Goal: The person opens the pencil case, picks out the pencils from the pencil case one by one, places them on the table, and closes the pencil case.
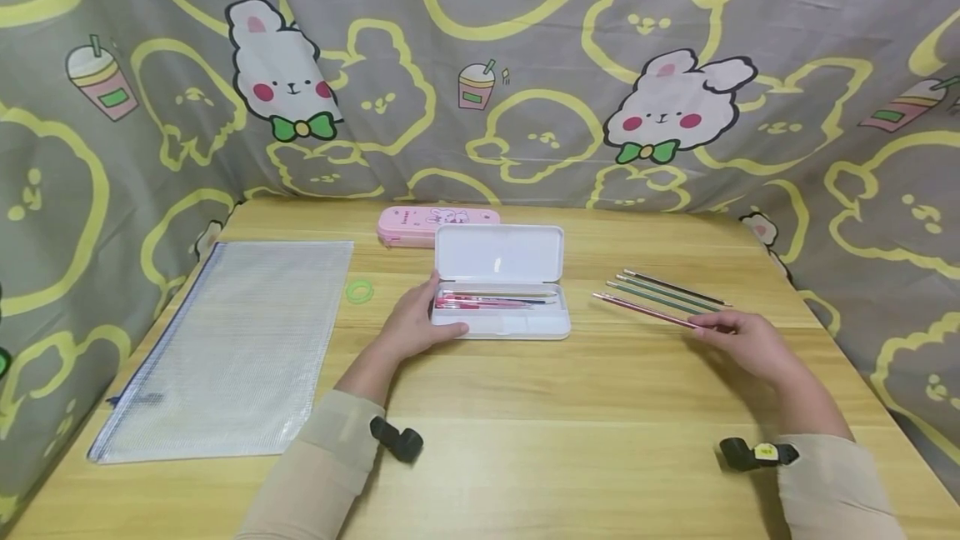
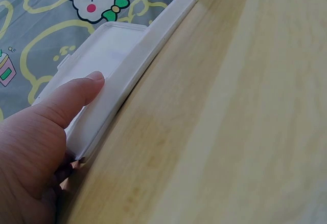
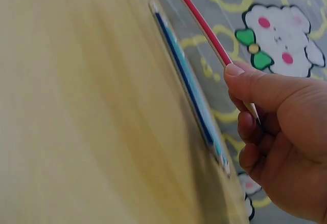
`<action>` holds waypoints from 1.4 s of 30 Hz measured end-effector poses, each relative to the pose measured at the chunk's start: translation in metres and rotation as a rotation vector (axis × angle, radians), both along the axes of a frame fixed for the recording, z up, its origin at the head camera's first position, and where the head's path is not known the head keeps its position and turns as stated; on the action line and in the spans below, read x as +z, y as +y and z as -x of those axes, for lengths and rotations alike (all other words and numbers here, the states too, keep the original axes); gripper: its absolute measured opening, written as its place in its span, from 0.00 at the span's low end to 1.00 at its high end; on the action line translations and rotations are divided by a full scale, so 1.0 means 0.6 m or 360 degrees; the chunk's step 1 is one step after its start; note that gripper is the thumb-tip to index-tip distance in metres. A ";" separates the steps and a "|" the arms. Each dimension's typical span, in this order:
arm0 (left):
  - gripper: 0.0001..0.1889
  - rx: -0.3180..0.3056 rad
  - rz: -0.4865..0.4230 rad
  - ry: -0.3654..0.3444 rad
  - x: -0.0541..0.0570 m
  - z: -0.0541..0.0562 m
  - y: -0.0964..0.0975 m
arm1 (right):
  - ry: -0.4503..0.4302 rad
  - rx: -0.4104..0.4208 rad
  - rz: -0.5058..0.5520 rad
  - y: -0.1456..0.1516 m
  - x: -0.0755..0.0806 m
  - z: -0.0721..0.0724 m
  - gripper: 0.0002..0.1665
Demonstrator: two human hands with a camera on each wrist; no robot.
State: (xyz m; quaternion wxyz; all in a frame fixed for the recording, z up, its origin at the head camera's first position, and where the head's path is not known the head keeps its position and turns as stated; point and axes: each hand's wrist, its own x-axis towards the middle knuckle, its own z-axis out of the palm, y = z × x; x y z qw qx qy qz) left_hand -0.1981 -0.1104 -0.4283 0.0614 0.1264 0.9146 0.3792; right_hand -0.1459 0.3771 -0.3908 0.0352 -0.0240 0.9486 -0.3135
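A white pencil case [image 1: 500, 323] lies with its lid raised, holding several pens and pencils in its back compartment. My left hand [image 1: 417, 317] grips the case's left end, the thumb over the front rim in the left wrist view; its other fingers are mostly hidden. Off to the right, my right hand [image 1: 753, 344] pinches a red pencil [image 3: 202, 24] near its sharpened tip between thumb and fingers. The pencil's other end points toward the case. Just beyond it lie green pencils [image 1: 663, 294] and a black pencil [image 1: 675, 286] on the table.
Behind the white case sits a pink pencil case [image 1: 405, 223] with a rabbit print. A clear mesh zip pouch [image 1: 240, 348] lies flat on the left, and a green ring [image 1: 360, 292] is between it and my left hand. A patterned curtain [image 1: 540, 107] borders the wooden table [image 1: 570, 440].
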 end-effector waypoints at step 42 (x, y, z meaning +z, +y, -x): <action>0.60 0.0013 0.0004 -0.0010 -0.002 0.002 0.001 | -0.0041 0.0003 -0.0007 -0.055 0.002 0.034 0.27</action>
